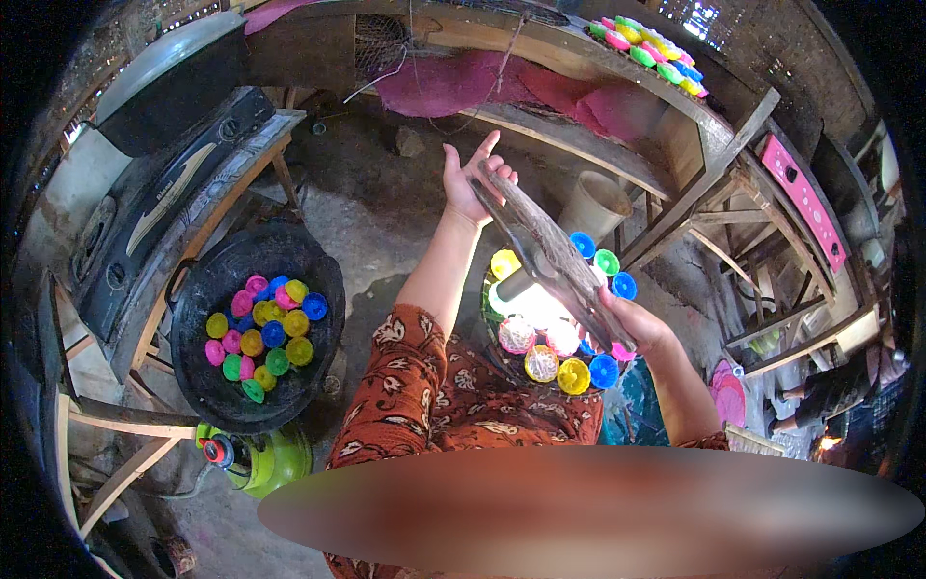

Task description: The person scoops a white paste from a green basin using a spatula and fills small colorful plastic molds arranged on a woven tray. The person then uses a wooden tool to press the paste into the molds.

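Between my hands I hold a long, weathered wooden press (555, 256) slantwise, made of two slats with a short dark cylinder (516, 284) sticking out at its side. My left hand (471, 193) is at the far end, thumb and forefinger stretched out, the other fingers bent round the wood. The near end sits in the grip of my right hand (639, 320). Below it, a round tray holds several coloured plastic cups, among them a yellow cup (573, 375) and a blue cup (604, 371). Some carry pale stringy stuff (541, 364). Glare washes out the tray's middle.
On my left, a large black pan (328, 318) holds several coloured cups beside a green gas cylinder (275, 463). A black stove (174, 212) stands behind it. Further off are a whitish bucket (596, 205), a pink stove (803, 203) and stacked coloured cups (651, 50) on a shelf.
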Tool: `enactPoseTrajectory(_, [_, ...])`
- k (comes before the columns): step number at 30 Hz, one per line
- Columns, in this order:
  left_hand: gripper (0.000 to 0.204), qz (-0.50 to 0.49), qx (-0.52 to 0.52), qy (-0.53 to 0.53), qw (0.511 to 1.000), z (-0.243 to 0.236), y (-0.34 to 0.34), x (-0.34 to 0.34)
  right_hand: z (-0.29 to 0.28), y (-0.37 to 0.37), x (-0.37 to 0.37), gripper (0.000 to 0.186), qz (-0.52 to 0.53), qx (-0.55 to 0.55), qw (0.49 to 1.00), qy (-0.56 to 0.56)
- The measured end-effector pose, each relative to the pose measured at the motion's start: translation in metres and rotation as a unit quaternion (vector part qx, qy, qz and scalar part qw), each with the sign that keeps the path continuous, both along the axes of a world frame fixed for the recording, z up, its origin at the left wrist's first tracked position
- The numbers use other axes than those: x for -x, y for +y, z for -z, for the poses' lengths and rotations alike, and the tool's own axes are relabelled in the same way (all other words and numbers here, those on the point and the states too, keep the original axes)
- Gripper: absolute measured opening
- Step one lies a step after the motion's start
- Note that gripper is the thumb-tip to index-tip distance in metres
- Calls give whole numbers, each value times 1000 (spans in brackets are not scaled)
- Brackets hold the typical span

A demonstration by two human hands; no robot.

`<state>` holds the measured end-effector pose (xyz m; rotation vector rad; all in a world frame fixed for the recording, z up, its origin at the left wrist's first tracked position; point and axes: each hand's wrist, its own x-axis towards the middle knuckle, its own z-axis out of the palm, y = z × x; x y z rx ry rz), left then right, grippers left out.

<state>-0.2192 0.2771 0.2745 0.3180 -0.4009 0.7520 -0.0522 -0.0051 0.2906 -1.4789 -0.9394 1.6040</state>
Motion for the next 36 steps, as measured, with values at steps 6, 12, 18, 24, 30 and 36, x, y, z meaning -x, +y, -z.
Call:
enactPoseTrajectory(6, [72,-85,107,73,988,41,-3,-3,-14,15,-6,62,-62,37,987,-141])
enactPoseTrajectory(12, [72,-79,113,54,989,57,4,8,-9,19,8,49,-30,53,986,-154])
enactPoseTrajectory(18, [71,-93,130,64,985,48,20,16,6,37,11,40,0,20,981,-193])
enactPoseTrajectory(24, [70,-95,163,76,979,42,19,5,-10,39,17,51,-14,-63,958,-279])
enactPoseTrajectory(30, [68,-63,160,92,981,46,3,3,-22,19,21,27,-8,-9,954,-299])
enactPoseTrajectory(36, [68,-85,162,110,977,40,11,23,-2,28,30,21,12,0,954,-301])
